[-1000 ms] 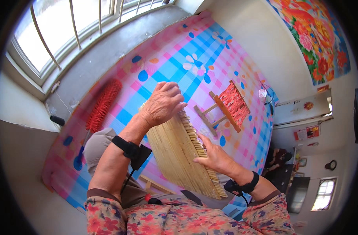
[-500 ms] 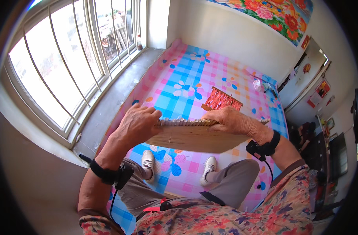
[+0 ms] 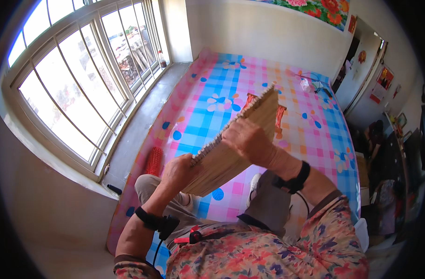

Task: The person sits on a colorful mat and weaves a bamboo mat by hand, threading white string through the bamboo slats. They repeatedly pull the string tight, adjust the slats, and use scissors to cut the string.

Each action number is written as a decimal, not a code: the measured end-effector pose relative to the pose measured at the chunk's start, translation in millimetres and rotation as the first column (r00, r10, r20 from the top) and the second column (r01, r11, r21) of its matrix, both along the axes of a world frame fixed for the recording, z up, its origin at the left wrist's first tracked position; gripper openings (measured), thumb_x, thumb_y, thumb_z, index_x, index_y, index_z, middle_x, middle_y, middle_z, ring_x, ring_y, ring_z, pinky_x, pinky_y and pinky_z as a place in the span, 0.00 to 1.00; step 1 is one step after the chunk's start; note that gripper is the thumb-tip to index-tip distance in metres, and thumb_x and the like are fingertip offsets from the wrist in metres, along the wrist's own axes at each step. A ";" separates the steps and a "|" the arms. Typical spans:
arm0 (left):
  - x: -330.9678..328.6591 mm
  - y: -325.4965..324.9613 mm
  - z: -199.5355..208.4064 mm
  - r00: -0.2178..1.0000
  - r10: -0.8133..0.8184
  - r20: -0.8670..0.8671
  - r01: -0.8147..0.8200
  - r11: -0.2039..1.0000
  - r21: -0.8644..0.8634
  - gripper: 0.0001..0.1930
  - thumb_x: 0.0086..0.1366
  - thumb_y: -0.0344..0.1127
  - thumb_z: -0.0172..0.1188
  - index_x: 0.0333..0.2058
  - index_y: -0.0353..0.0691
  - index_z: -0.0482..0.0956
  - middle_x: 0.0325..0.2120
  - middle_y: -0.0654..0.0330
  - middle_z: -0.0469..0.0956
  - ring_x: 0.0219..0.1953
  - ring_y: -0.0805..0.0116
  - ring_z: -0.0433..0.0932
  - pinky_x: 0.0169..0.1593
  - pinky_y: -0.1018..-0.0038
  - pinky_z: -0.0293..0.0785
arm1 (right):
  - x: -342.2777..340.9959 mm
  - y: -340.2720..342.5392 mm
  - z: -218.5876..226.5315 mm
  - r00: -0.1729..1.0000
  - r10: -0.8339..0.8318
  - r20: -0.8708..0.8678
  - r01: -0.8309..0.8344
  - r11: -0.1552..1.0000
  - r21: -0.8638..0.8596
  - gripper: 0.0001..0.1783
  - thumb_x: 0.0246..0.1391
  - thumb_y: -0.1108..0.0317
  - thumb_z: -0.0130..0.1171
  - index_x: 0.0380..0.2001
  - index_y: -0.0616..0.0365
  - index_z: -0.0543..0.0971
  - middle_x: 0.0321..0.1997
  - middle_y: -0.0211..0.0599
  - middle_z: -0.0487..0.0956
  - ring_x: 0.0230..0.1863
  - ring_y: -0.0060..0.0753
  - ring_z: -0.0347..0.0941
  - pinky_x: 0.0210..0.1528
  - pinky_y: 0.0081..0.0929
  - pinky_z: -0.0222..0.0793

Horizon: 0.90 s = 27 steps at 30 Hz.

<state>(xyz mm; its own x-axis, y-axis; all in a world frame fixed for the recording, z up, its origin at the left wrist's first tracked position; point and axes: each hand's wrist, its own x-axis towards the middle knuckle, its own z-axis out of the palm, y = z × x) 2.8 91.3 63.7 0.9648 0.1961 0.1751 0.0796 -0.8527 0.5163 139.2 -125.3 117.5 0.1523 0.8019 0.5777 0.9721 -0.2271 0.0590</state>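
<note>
A stiff, flat, tan mat (image 3: 249,153), seemingly made of stalks side by side with a ridged, bumpy edge, is held tilted in front of me over my legs. Its right end is raised higher than its left. Around the lower left part of the ridged edge my left hand (image 3: 177,173) is closed. My right hand (image 3: 249,142) grips the same edge nearer its middle, fingers bent over it. Behind the mat, a red patterned piece with brownish ends (image 3: 280,115) lies mostly hidden on the bed.
A pink and blue checked sheet (image 3: 208,135) covers the bed beneath me. Near my left knee lies a red textured object (image 3: 153,160). A barred window (image 3: 77,88) and grey sill (image 3: 149,104) run along the left. Cables and a small clear item (image 3: 304,84) lie far right.
The mat has swung from nearly level to a steep slant, right end up. My view has turned, and the red object by my left knee now shows.
</note>
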 end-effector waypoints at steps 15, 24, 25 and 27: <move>-75.7 25.0 -26.8 0.975 0.217 -0.048 -0.140 0.431 -0.891 0.16 0.61 0.32 0.67 0.45 0.29 0.79 0.37 0.59 0.83 0.36 0.75 0.81 0.42 0.76 0.78 | -51.5 25.5 -78.6 0.506 0.235 -0.830 -0.158 0.971 0.179 0.13 0.61 0.63 0.55 0.31 0.63 0.76 0.30 0.50 0.75 0.35 0.55 0.74 0.37 0.41 0.69; -126.7 36.2 -58.5 0.924 0.365 -0.115 -0.218 0.254 -0.942 0.16 0.61 0.31 0.67 0.46 0.30 0.79 0.38 0.58 0.83 0.37 0.74 0.81 0.43 0.75 0.78 | -85.5 68.9 -92.5 0.558 0.269 -0.785 -0.345 0.936 0.076 0.13 0.62 0.64 0.55 0.32 0.64 0.77 0.32 0.48 0.76 0.36 0.52 0.74 0.38 0.39 0.70; -127.9 37.0 -61.3 0.922 0.368 -0.121 -0.223 0.248 -0.943 0.16 0.61 0.31 0.67 0.46 0.30 0.79 0.38 0.58 0.83 0.37 0.74 0.81 0.43 0.75 0.78 | -87.4 72.4 -95.1 0.548 0.273 -0.791 -0.349 0.934 0.081 0.13 0.62 0.63 0.55 0.32 0.64 0.77 0.31 0.48 0.76 0.36 0.52 0.74 0.38 0.39 0.70; -127.9 38.4 -65.8 0.920 0.371 -0.128 -0.235 0.261 -0.936 0.16 0.61 0.31 0.67 0.46 0.30 0.79 0.38 0.59 0.83 0.37 0.75 0.80 0.43 0.76 0.78 | -89.2 80.3 -99.8 0.535 0.241 -0.810 -0.352 0.935 0.046 0.13 0.62 0.62 0.56 0.32 0.64 0.76 0.31 0.48 0.76 0.36 0.53 0.75 0.38 0.40 0.70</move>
